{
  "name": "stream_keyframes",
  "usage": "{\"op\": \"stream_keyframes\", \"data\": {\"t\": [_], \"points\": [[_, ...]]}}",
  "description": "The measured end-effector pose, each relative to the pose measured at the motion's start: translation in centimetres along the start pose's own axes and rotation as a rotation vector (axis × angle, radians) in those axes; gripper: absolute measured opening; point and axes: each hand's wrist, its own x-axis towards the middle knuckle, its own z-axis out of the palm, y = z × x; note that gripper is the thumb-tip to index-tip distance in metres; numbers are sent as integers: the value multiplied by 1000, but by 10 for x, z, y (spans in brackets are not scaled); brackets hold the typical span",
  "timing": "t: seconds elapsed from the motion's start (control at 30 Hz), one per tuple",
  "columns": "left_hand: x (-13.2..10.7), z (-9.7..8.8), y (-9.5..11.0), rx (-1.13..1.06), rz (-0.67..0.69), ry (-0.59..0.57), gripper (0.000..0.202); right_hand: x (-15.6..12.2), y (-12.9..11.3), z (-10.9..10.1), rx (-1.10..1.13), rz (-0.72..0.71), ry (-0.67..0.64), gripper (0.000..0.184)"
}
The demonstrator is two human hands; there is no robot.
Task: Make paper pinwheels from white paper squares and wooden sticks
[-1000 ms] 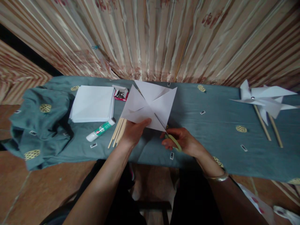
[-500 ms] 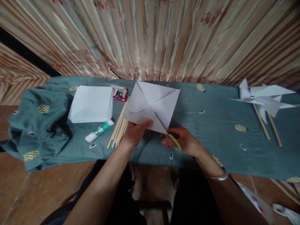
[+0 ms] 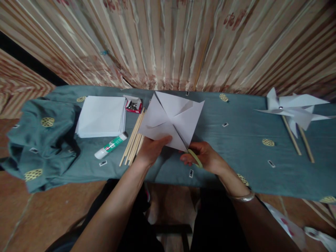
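Note:
My left hand (image 3: 151, 149) pinches the near edge of a white square paper sheet (image 3: 173, 119), creased along its diagonals and held tilted above the cloth. My right hand (image 3: 203, 157) is closed round the pale green handle of scissors (image 3: 195, 158), whose blades meet the sheet's near right corner along a diagonal cut. A bundle of wooden sticks (image 3: 133, 138) lies just left of my left hand.
A teal patterned cloth (image 3: 236, 154) covers the table. On it lie a stack of white paper (image 3: 102, 116), a glue stick (image 3: 110, 146) and a small red box of pins (image 3: 133, 105). Finished paper pinwheels (image 3: 294, 110) on sticks rest at the right. A striped curtain hangs behind.
The sheet and both hands have drifted slightly right and farther away; the scissors stay at the near right corner of the paper.

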Motion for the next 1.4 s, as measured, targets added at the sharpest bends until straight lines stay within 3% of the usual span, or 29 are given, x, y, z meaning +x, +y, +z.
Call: {"op": "stream_keyframes", "data": {"t": [0.47, 0.6, 0.83, 1.03, 1.17, 1.3, 1.4], "points": [[-2, 3, 1, 5, 31, 15, 57, 0, -2, 4, 31, -1, 52, 50], [-3, 6, 0, -23, 34, 0, 53, -5, -3, 1, 18, 22, 0, 50], [-8, 8, -1, -71, 18, -32, 46, -28, -5, -15, -168, 68, -138, 46], [-12, 6, 4, -93, 5, -20, 47, -52, 12, -42, -296, 22, -127, 45], [-17, 6, -4, -103, 5, -12, 45, -69, 23, -65, -386, -36, 22, 47], [-26, 11, -23, -21, -75, -27, 34, -80, 24, -84, -651, -161, 474, 59], [-32, 14, -33, 51, -90, -64, 31, -83, 28, -93, -942, -150, 748, 57]]}}
